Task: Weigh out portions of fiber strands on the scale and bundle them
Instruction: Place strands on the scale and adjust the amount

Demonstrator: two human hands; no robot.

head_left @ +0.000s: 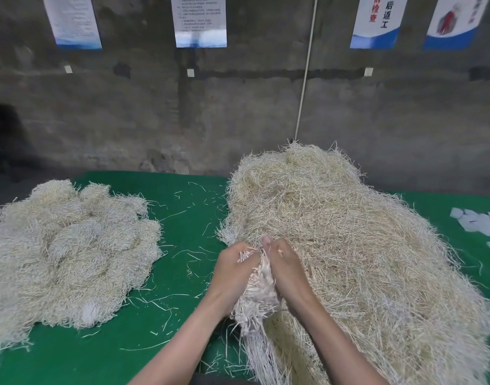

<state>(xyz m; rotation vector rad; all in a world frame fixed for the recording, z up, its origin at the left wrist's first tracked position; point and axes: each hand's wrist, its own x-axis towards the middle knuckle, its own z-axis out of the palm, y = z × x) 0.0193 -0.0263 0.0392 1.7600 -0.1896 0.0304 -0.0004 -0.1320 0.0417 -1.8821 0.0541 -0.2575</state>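
Head view, closest to me: my left hand [234,269] and right hand [287,268] face each other at the near-left edge of the loose heap [349,232]. Both have fingers curled round 1 bunch of strands [259,293], which stands between my palms with cut ends poking out at the top and a tail hanging toward me. I hold it from 2 sides, I judge, to keep the strands lined up and draw them out of the tangle as a portion. The green counter [180,273] beneath is littered with stray strands. To my left lies a second heap [66,251], well apart from the first (its strands look gathered into tufts, perhaps finished portions, though I cannot tell). No scale is in sight, so this bunch looks not yet weighed. Farther right, pale paper slips [479,220] lie on the counter; beyond, posters [201,20] hang on the grey wall.
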